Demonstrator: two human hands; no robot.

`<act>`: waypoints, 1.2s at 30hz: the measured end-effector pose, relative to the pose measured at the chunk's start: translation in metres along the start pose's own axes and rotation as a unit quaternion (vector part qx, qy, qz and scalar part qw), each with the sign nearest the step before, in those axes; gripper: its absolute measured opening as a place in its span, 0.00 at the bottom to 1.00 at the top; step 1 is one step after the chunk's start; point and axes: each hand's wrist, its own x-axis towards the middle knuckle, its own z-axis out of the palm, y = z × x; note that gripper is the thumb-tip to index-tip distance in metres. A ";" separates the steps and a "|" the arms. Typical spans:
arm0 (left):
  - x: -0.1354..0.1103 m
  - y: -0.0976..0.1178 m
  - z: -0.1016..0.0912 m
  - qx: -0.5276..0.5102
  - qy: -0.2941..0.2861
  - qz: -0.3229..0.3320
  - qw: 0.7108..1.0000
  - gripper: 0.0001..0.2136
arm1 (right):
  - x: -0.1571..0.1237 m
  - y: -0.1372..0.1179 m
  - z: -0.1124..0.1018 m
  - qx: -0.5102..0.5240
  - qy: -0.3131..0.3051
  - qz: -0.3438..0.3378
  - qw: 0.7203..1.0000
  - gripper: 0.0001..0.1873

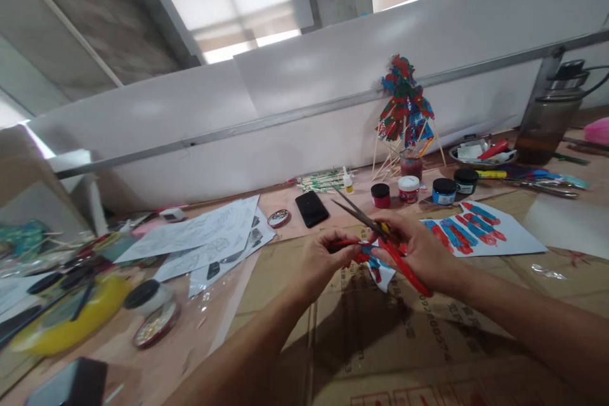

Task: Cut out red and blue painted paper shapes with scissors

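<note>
- Clock here is as the wearer sees it: 12 straight away from the body, centred on the cut piece.
- Where: the piece (378, 266), red and blue with white edging, is between the two hands, above the cardboard (499, 282) on the table (166, 355).
- Left hand (323, 263): closed to a narrow pinch, thumb and fingers on the piece's 10 o'clock end.
- Right hand (423, 254): closed around the scissors (366, 218), near their red handles.
- Doing it well: cutting seems to be the step in hand, so I would steer by turning the piece with the left hand and leave the scissors nearly level.
- Short snips deep in the blades should follow a painted edge better than long ones at the tips.
- The left fingers lie near the blades; it would be safer to grip further off the line of cut.
- Scissors: tips point between 10 and 11 o'clock, handles toward 4 or 5, the long axis joining the two; the tips stand slightly apart. Whether paper lies between the blades, I cannot tell.
- Piece: its long axis seems to run from about 11 to 5, a pale corner hanging toward 5; the hands hide the rest.
- Around: the painted sheet (459, 235) lies between 2 and 3, the phone (311, 209) between 10 and 11.
</note>
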 end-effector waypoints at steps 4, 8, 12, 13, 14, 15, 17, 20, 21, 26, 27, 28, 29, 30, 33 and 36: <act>-0.004 0.004 0.005 0.005 -0.018 -0.026 0.999 0.10 | -0.002 0.004 0.007 0.040 0.007 0.015 0.999 0.14; -0.007 0.001 0.009 -0.057 -0.022 -0.046 0.997 0.12 | -0.005 0.013 0.012 0.087 0.038 0.032 0.995 0.17; -0.009 -0.008 0.016 -0.116 0.033 -0.018 0.992 0.17 | -0.006 0.017 0.016 0.107 0.110 0.062 0.986 0.18; -0.010 -0.011 0.019 -0.145 0.050 -0.012 0.988 0.18 | -0.005 0.017 0.016 0.115 0.124 0.070 0.983 0.18; -0.012 -0.015 0.022 -0.183 0.064 -0.013 0.981 0.20 | -0.005 0.018 0.017 0.122 0.141 0.076 0.979 0.19; -0.013 -0.018 0.026 -0.224 0.071 -0.018 0.972 0.20 | -0.004 0.017 0.017 0.129 0.157 0.083 0.976 0.20; -0.018 -0.023 0.033 -0.275 0.058 -0.047 0.959 0.17 | -0.003 0.017 0.018 0.138 0.189 0.093 0.968 0.22; -0.024 -0.028 0.042 -0.280 0.052 -0.077 0.956 0.14 | -0.002 0.017 0.020 0.150 0.210 0.107 0.960 0.24; -0.025 -0.028 0.044 -0.274 0.057 -0.080 0.957 0.14 | -0.002 0.018 0.022 0.153 0.210 0.112 0.959 0.25; -0.023 -0.028 0.046 -0.289 0.088 -0.095 0.949 0.15 | -0.009 0.017 0.035 0.160 0.186 0.126 0.961 0.22; -0.022 -0.028 0.046 -0.292 0.093 -0.097 0.947 0.14 | -0.010 0.016 0.036 0.155 0.177 0.124 0.964 0.22; -0.021 -0.027 0.045 -0.292 0.099 -0.096 0.946 0.13 | -0.011 0.014 0.036 0.147 0.164 0.119 0.968 0.21; -0.019 -0.026 0.043 -0.292 0.105 -0.091 0.946 0.13 | -0.011 0.012 0.034 0.133 0.150 0.110 0.973 0.20; -0.017 -0.026 0.041 -0.292 0.109 -0.084 0.946 0.13 | -0.011 0.010 0.030 0.111 0.130 0.096 0.981 0.19; -0.011 -0.023 0.030 -0.301 0.110 -0.060 0.945 0.13 | -0.008 0.003 0.014 -0.028 0.051 0.014 0.998 0.19; -0.002 -0.021 0.017 -0.293 0.117 -0.041 0.948 0.14 | -0.003 0.000 -0.004 -0.183 0.018 -0.074 0.980 0.21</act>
